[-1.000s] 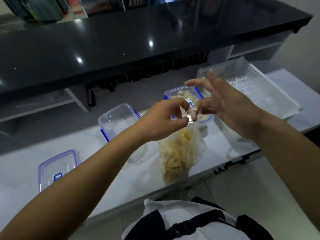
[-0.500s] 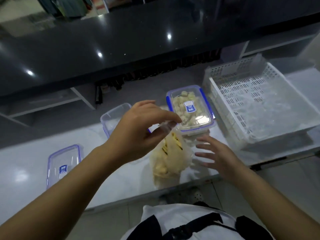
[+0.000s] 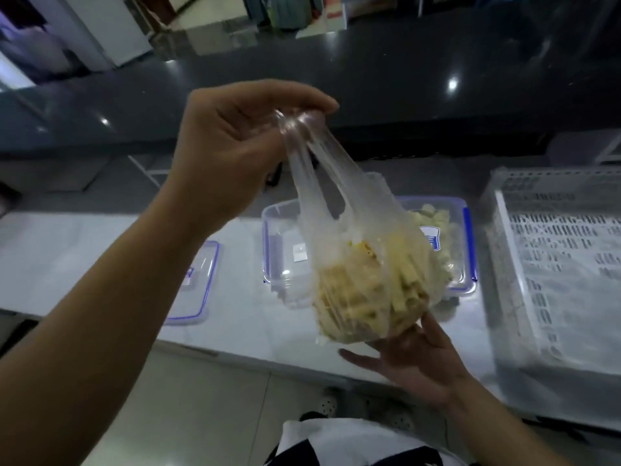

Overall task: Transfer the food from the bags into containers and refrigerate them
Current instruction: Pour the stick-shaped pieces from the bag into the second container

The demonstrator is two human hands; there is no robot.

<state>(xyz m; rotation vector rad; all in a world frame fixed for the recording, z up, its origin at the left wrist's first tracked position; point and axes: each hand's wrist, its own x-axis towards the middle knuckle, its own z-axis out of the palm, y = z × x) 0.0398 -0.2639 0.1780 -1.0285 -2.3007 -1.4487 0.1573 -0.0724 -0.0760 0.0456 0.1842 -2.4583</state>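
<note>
Above the counter (image 3: pixel 100 257) now, bag (image 3: pixel 366 280).

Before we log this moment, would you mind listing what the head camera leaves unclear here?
- Empty clear plastic container: its right part sits behind the clear plastic bag of yellow food strips.
- Filled clear container with blue clips: its left part is behind the same bag; its label is unreadable.
- Blue-rimmed lid: partly hidden by the left forearm.
- Right hand: fingertips hidden under the bag.
- White perforated basket: cut off by the right edge, blurred.

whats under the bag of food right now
The right hand cups the plastic bag from below, fingers open. Beyond sits an empty container, partly hidden.
</note>
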